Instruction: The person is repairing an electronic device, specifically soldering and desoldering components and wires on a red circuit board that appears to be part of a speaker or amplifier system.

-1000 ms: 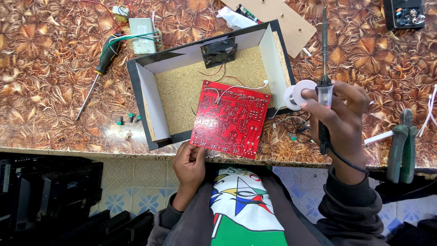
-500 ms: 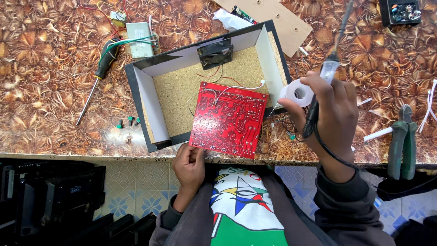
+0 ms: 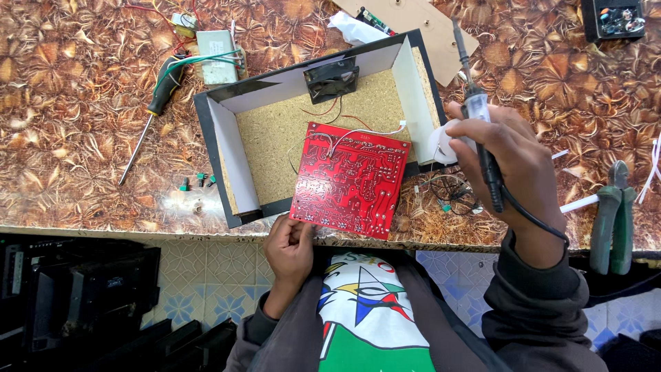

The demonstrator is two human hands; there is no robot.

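A red circuit board (image 3: 350,180) lies solder side up, tilted over the front wall of an open black and white box (image 3: 233,148) with a cork-coloured floor. My left hand (image 3: 289,246) pinches the board's near left corner at the table edge. My right hand (image 3: 508,165) grips a soldering iron (image 3: 476,109) with its tip pointing away from me, and also holds a white spool of solder (image 3: 441,143) against the box's right wall. Thin wires run from the board to a small black fan (image 3: 332,78) at the back of the box.
A green-handled screwdriver (image 3: 155,109) and a grey transformer (image 3: 216,47) lie at the back left. Green pliers (image 3: 612,213) rest at the right edge. A brown board (image 3: 420,27) lies behind the box, a black device (image 3: 614,18) at top right. Small green parts (image 3: 200,180) lie left of the box.
My right hand has swung the soldering iron and the solder spool a little left and closer to the box's right wall. My left hand and the board have stayed put.
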